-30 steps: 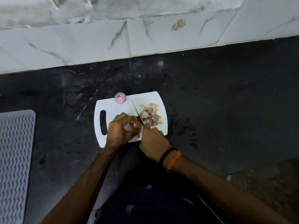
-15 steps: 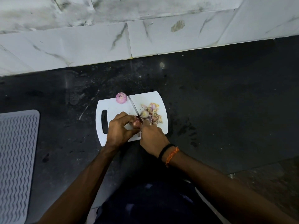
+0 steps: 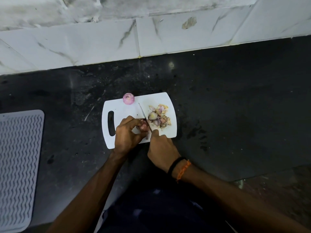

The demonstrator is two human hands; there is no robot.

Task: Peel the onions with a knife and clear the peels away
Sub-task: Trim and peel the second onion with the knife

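So from my feed I'm looking down at a dark, speckled stone worktop (image 3: pixel 227 106), pretty scuffed and smudgy, with a wall of white marble-look tiles (image 3: pixel 101 44) running along the back. A grey wavy-ribbed mat (image 3: pixel 16 165) sits at the left edge of the worktop.

In the middle there's a white cutting board (image 3: pixel 121 111) with a slot handle on its left side. The left hand (image 3: pixel 126 133) is curled around a small reddish onion (image 3: pixel 143 126) near the board's front edge, pinching it in place. The right hand (image 3: pixel 161 148) is wrapped tight round the handle of a knife (image 3: pixel 143 113); the handle itself is hidden in the fist, and the thin blade angles away toward the back of the board, lying right against the held onion.

A peeled pinkish onion (image 3: pixel 128 98) sits at the back edge of the board. Right of the blade is a heap of peels (image 3: pixel 159 116) with a pale round piece in it; can't tell if that's another onion. Black and orange bands (image 3: pixel 180 167) on the right wrist.
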